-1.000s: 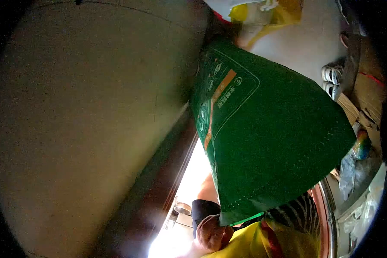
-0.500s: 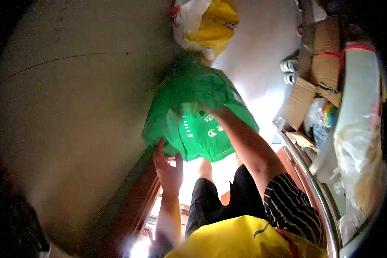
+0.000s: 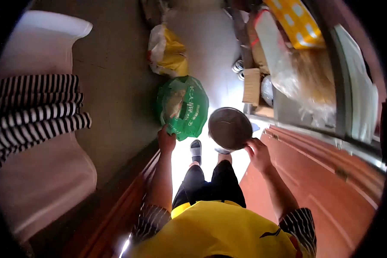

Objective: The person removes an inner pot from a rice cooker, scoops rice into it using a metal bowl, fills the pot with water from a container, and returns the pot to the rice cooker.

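The green bag (image 3: 197, 105) is just ahead of your left hand (image 3: 167, 139), which grasps its near edge; a pale item (image 3: 175, 101) shows at the mouth. Your right hand (image 3: 259, 154) pinches the near right rim of a round metal pan (image 3: 228, 127), or perhaps a lid, since its depth is hard to judge.

With the pan held at one edge only, it could tip or twist out of your fingers, and it would drop towards your feet, one in a slide sandal (image 3: 196, 151) between your hands. The bag, held at one side, could sag and spill that pale item. Beyond your left hand, the yellow-and-white bag (image 3: 176, 51) sits close enough to the green one to snag.

Your left forearm points almost straight ahead; your right slants inwards from the elbow, beside the reddish door panel (image 3: 301, 189), which your elbow could knock if it swings wide.
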Tool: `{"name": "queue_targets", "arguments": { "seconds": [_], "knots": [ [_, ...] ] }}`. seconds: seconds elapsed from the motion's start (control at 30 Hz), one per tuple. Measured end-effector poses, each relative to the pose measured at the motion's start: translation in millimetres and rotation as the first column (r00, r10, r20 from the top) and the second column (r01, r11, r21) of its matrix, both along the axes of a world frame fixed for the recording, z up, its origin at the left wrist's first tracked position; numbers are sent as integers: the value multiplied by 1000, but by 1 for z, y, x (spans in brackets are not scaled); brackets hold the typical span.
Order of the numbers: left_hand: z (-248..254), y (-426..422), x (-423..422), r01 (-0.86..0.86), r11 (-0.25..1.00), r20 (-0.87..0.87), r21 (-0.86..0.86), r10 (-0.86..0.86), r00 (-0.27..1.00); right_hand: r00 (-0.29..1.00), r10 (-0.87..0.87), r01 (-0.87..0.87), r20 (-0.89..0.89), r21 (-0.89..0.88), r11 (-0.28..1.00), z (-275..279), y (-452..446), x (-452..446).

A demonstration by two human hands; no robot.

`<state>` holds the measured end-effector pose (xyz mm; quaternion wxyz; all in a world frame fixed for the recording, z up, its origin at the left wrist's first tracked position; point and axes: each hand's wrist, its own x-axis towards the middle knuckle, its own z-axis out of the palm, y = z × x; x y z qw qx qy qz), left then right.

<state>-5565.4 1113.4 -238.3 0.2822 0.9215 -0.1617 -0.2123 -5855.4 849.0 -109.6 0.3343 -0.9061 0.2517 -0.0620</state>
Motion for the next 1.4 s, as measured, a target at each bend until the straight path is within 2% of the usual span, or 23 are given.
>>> {"name": "queue_targets", "arguments": {
  "seconds": [0.17,0.23,0.33,0.37,0.4,0.47,0.53,0.57,0.67,0.7,0.8,0.83,0.93,0.97,1.07,1.1,1.17,1.2,1.23,1.27,1.33,1.37,1.4],
  "knots": [
    [-3,0,-16,199,976,4,-88,-200,980,916,-396,398,-59,35,917,58,109,-108],
    [-1,0,-20,259,961,-7,-97,-261,965,872,-481,488,-90,69,870,76,154,-133],
    [6,-6,-63,369,917,-170,-151,-392,904,842,-531,537,-90,61,841,78,193,-184],
    [12,-3,-90,323,901,-431,-289,-423,797,836,-535,544,-126,48,838,82,209,-192],
    [45,5,-127,259,880,-643,-399,-470,604,816,-556,567,-157,37,823,91,242,-209],
    [107,27,-187,453,690,-578,-564,-722,380,838,-538,542,-88,30,840,103,265,-229],
    [191,44,-237,742,459,-402,-488,-873,275,842,-539,540,-21,11,842,112,289,-254],
    [204,57,-259,766,412,-350,-494,-901,258,861,-509,509,-6,-48,860,121,302,-265],
    [244,107,-303,599,465,-323,-652,-885,335,863,-502,505,62,-137,852,141,356,-295],
    [249,124,-318,554,421,-269,-718,-902,337,861,-501,508,89,-188,840,150,373,-308],
    [254,169,-369,153,455,-426,-877,-885,188,835,-512,549,203,-242,800,185,412,-349],
    [271,177,-382,44,549,-542,-835,-832,118,841,-498,541,211,-291,789,194,425,-362],
    [299,206,-412,-47,810,-811,-585,-582,52,864,-426,502,267,-400,767,209,460,-400],
    [301,216,-419,-69,837,-840,-542,-540,50,872,-452,489,188,-353,797,218,473,-409],
    [311,242,-427,-164,822,-833,-545,-554,-13,794,-576,599,196,-416,684,290,500,-445],
    [315,248,-424,-179,841,-853,-511,-522,-17,669,-650,731,361,-477,487,309,512,-471],
    [324,259,-421,-153,812,-826,-563,-555,92,415,-500,808,760,-560,-181,352,545,-561],
    [327,267,-417,-139,799,-810,-585,-568,145,324,-322,724,890,-452,-521,384,560,-606],
    [322,274,-409,-207,801,-827,-562,-550,119,228,-185,658,956,-291,-694,416,573,-640],
    [326,282,-401,-213,794,-822,-570,-551,147,186,-88,670,979,-192,-717,439,581,-657],
    [336,300,-386,-225,775,-807,-590,-556,202,-219,-283,768,934,-14,-641,464,589,-685],
    [336,312,-376,-230,780,-811,-582,-535,236,-379,-268,777,886,148,-612,468,582,-701],
    [339,324,-365,-251,769,-806,-588,-531,263,-413,-289,834,864,231,-500,471,578,-696]
  ]
}}
